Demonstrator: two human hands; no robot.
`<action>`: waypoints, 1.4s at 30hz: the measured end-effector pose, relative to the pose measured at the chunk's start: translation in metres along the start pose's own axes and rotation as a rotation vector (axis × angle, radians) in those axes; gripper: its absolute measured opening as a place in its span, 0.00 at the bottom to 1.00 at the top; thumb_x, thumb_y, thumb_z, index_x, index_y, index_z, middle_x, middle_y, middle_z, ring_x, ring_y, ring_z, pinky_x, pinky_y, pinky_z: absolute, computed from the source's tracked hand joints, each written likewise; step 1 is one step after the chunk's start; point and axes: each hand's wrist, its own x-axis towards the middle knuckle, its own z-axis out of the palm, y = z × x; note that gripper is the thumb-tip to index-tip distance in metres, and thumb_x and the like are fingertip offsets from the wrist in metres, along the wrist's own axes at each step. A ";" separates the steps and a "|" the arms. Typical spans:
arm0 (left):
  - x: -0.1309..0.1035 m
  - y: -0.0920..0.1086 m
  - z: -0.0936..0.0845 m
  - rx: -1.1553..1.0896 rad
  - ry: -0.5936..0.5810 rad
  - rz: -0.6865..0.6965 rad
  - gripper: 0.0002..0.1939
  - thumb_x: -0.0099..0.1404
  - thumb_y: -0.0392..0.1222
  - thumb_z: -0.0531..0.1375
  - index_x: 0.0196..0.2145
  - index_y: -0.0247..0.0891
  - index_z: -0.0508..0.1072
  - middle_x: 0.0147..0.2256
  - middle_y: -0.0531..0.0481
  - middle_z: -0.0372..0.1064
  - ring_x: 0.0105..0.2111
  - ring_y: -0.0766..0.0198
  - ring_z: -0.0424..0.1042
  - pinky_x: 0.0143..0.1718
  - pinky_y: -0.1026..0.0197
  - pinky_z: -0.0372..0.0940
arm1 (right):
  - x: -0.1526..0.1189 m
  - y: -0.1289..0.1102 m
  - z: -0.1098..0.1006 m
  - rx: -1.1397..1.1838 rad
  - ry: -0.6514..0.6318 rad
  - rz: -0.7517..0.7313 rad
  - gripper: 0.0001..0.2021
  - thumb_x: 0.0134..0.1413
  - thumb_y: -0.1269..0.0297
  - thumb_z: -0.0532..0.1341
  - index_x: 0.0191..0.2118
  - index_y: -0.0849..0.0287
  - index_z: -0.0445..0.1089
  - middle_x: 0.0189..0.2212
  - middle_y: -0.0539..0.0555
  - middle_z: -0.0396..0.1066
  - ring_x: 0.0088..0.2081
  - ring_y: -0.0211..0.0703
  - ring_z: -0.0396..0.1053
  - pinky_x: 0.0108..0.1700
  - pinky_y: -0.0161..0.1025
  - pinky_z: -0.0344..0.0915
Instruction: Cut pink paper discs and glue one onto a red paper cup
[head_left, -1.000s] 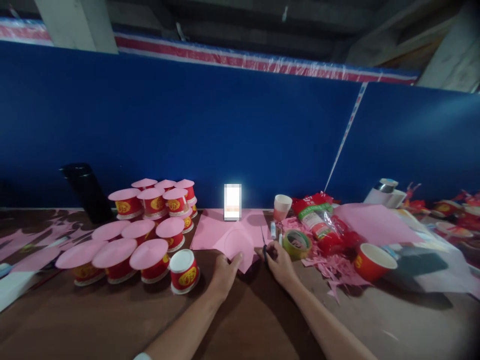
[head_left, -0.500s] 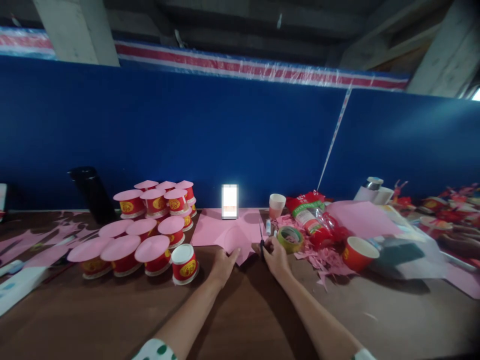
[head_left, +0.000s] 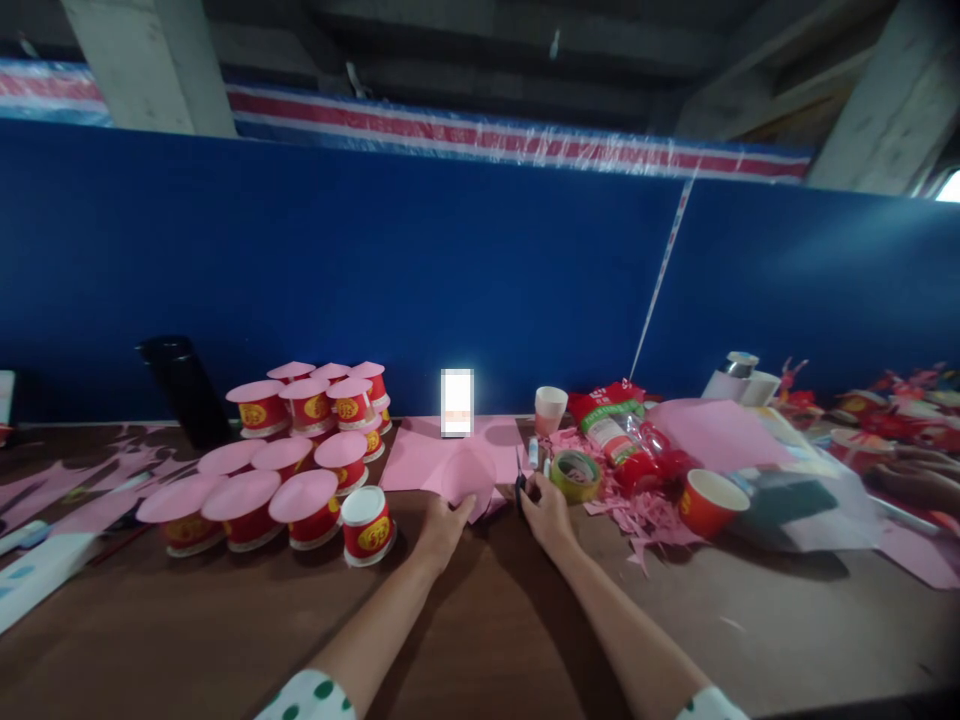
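Observation:
My left hand (head_left: 444,530) pinches the near edge of a pink paper piece (head_left: 471,478), rounded on its far side. Dark-handled scissors (head_left: 519,484) are in my right hand (head_left: 547,512), just right of that paper and apart from it. Behind both hands lies a larger pink sheet (head_left: 412,455) on the table. Left of my left hand stands an upside-down red paper cup (head_left: 370,535) with a bare white base. Several more red cups topped with pink paper discs (head_left: 304,496) stand in rows beyond it.
A roll of tape (head_left: 576,474), pink paper scraps (head_left: 656,515), a red-green packet (head_left: 616,425) and an upright red cup (head_left: 712,500) lie to the right. A black bottle (head_left: 184,390) stands at back left. At far right shows another person's hand (head_left: 919,480).
The pink paper in my left hand has turned, and its pointed near corner has shifted. My right hand with the scissors has moved slightly left.

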 end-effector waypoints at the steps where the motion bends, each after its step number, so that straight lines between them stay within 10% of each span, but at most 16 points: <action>1: 0.000 0.001 0.000 -0.018 -0.005 0.009 0.13 0.45 0.46 0.64 0.20 0.31 0.70 0.17 0.52 0.65 0.19 0.66 0.61 0.22 0.65 0.54 | 0.000 0.000 0.000 -0.002 0.001 -0.001 0.12 0.44 0.61 0.57 0.19 0.57 0.55 0.15 0.44 0.54 0.20 0.34 0.52 0.23 0.31 0.50; 19: 0.011 -0.017 0.000 -0.400 -0.166 -0.023 0.21 0.45 0.47 0.66 0.34 0.31 0.73 0.28 0.46 0.74 0.28 0.62 0.71 0.34 0.60 0.63 | 0.001 -0.004 0.000 0.109 -0.019 0.012 0.10 0.46 0.57 0.58 0.26 0.59 0.62 0.21 0.49 0.63 0.23 0.38 0.60 0.26 0.33 0.58; 42: 0.007 -0.009 -0.003 -0.359 -0.187 -0.057 0.22 0.47 0.46 0.65 0.39 0.31 0.71 0.29 0.45 0.74 0.27 0.63 0.72 0.25 0.65 0.63 | -0.001 -0.013 -0.005 0.244 -0.055 0.157 0.10 0.44 0.61 0.57 0.21 0.56 0.55 0.13 0.45 0.62 0.13 0.35 0.57 0.15 0.31 0.51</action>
